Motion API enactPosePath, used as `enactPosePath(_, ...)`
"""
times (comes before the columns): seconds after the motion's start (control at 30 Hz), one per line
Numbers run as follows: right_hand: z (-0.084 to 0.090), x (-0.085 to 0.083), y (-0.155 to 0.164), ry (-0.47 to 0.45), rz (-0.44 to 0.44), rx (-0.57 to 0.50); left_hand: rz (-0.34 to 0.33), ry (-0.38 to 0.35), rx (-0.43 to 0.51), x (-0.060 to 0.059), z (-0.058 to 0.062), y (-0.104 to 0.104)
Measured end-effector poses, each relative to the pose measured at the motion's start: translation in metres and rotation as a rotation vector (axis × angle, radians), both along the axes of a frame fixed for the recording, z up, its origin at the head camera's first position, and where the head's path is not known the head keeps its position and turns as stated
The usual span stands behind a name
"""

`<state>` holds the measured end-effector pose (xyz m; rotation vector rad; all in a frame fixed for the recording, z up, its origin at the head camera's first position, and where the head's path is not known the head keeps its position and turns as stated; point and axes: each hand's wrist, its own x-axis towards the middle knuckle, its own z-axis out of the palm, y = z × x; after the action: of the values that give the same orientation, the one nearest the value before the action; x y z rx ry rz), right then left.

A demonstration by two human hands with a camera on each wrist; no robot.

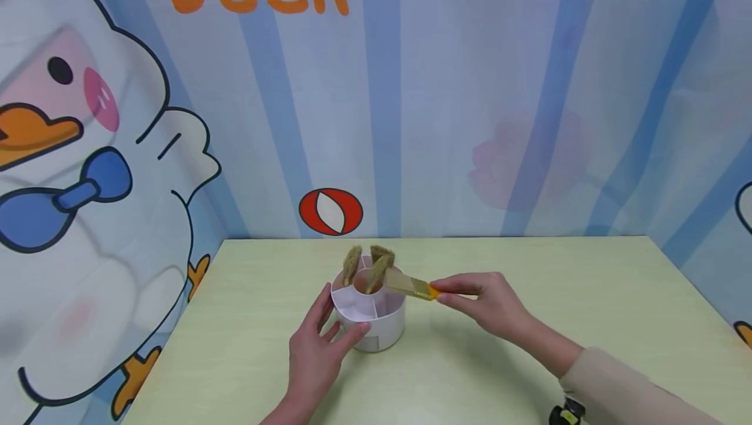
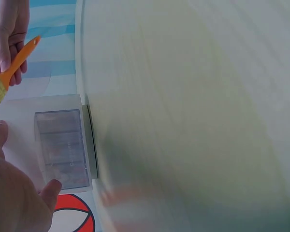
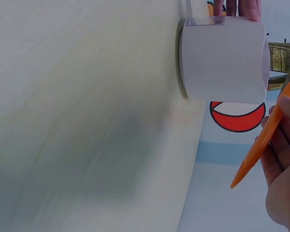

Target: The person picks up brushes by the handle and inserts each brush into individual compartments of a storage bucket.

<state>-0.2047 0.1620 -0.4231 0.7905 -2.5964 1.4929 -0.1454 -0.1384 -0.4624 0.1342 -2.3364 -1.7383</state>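
A round white divided organizer (image 1: pixel 380 335) stands upright on the table. My left hand (image 1: pixel 317 350) holds its left side, thumb at the front and fingers round the far side. In the left wrist view, a clear windowed compartment (image 2: pixel 63 150) shows in its wall. Several brown, fuzzy-looking pieces (image 1: pixel 351 265) stick up out of its compartments; their lower ends are hidden. On the right, my right hand (image 1: pixel 487 301) pinches a flat paintbrush (image 1: pixel 411 285) by its orange handle (image 3: pixel 263 140). The pale bristles point left at the organizer's rim; whether they touch it I cannot tell.
The pale yellow-green table (image 1: pixel 235 327) ends at a back edge against a blue-striped curtain (image 1: pixel 435 85) with a printed duck (image 1: pixel 53 229) at left and a red ball print (image 1: pixel 331 211) behind the organizer. A dark wrist device (image 1: pixel 567 412) sits near the right sleeve.
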Motion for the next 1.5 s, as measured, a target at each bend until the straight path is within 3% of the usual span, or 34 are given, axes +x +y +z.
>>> enactPosePath(0.23,0.010,-0.006,-0.018,-0.007,0.013,-0.016,-0.004,0.004,0.012,0.001,-0.001,0.000)
enactPosePath(0.57,0.021,-0.017,-0.037,-0.091,0.032,-0.053,0.005,-0.021,0.006,0.000,0.000,0.000)
enactPosePath(0.93,0.029,-0.019,-0.055,-0.223,-0.040,-0.108,-0.006,0.006,0.030,0.001,0.000,-0.001)
enactPosePath(1.27,0.034,-0.018,-0.072,-0.271,-0.101,-0.216,-0.007,0.019,0.030,0.000,-0.003,0.000)
enactPosePath(1.5,0.035,-0.020,-0.078,-0.335,-0.139,-0.355,-0.005,0.027,0.010,0.000,-0.003,0.000)
